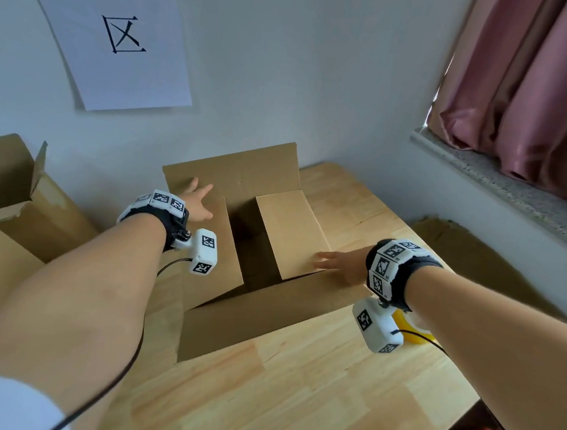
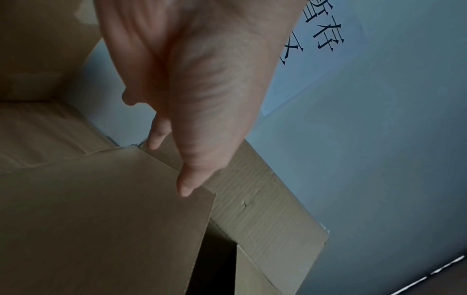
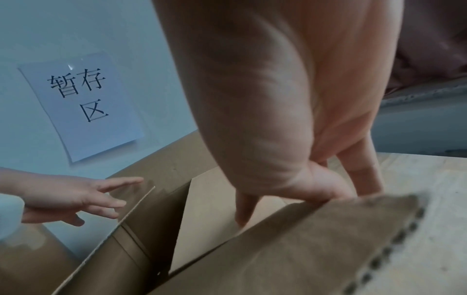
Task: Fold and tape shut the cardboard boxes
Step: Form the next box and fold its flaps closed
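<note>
The open cardboard box sits on the wooden desk against the wall, its two side flaps folded inward, the far flap upright and the near one hanging outward. The left hand reaches over the left flap with straight fingers, its grip released. The right hand lies flat on the right flap, grip also released. A yellow tape roll rests on the desk beneath the right wrist

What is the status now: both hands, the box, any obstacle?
Left hand open, reaching to far flap. Right hand open, pressing right flap. Brown cardboard box untaped, side flaps partly down. Yellow tape roll behind right wrist; nothing blocking.
</note>
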Motion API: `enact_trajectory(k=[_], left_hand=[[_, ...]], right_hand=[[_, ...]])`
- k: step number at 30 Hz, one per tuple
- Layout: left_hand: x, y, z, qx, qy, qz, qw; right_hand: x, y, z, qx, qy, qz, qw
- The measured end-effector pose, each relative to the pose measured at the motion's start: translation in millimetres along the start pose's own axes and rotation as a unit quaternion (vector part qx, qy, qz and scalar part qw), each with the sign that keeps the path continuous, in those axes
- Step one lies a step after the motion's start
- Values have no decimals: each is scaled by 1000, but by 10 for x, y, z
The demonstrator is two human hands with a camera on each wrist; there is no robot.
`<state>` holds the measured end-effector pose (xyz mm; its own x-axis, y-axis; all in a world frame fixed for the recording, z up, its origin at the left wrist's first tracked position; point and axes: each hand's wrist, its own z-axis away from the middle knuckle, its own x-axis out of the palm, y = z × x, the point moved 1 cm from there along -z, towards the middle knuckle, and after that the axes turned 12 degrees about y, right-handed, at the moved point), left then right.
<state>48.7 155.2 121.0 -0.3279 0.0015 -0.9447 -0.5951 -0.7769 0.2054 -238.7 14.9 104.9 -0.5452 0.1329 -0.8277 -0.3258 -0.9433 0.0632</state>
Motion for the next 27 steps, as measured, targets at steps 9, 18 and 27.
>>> enact_trajectory(k=[9, 18, 27], left_hand=[[15, 4, 203, -5, -1, -15, 1000], [278, 51, 794, 23, -48, -41, 998], [617, -168, 1311, 23, -36, 45, 998]], right_hand=[[120, 92, 188, -26, 20, -106, 994], [362, 7, 146, -23, 79, -119, 989], [517, -56, 101, -2, 135, -116, 984]])
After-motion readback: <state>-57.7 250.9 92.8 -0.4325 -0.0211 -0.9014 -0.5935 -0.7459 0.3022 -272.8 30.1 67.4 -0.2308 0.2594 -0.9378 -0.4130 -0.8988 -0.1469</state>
